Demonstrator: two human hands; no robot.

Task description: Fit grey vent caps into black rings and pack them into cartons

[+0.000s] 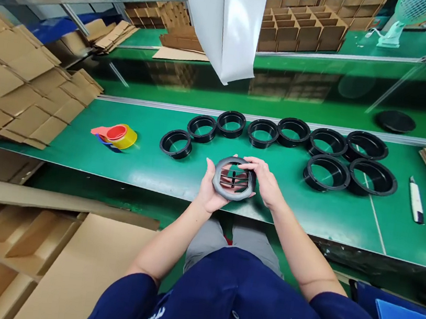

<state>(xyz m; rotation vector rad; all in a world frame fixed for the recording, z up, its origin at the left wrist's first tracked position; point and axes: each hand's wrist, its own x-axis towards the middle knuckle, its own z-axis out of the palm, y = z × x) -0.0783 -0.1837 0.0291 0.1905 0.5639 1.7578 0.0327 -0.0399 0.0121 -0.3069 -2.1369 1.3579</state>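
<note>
A glossy green counter is spread across the middle of the frame, with stacked brown cardboard dividers piled at the left. Nine black plastic rings are set from centre to right. Near the centre, the left hand is cupped and the right hand partly curled; between them, by its rim, a barred grey round frame is held, above the counter's near edge.

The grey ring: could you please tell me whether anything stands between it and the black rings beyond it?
Only the fingers of the right hand, over the far rim of the grey ring; past them, nothing visible stands on the green bench before the black rings.
</note>
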